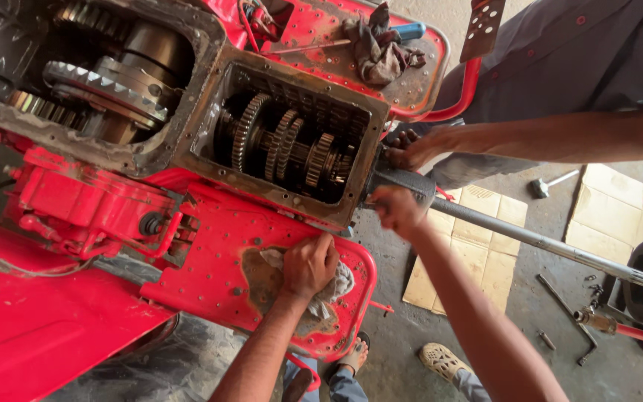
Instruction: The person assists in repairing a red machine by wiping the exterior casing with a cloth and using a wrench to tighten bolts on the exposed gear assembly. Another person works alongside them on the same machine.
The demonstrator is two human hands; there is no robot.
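Flattened tan cardboard box panels lying on the grey concrete floor beneath the long metal shaft, second group of flattened tan cardboard pieces at right edge, no labels, signs or screens visible

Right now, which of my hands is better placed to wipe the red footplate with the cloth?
Left. The left hand already presses the cloth on the red footplate; the right hand grips the grey shaft.

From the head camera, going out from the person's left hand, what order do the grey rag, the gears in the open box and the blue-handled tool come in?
From the left hand:
1. Grey rag, under the hand on the red plate.
2. Gears, above it in the open box.
3. Blue-handled tool, top, beside a dark rag.
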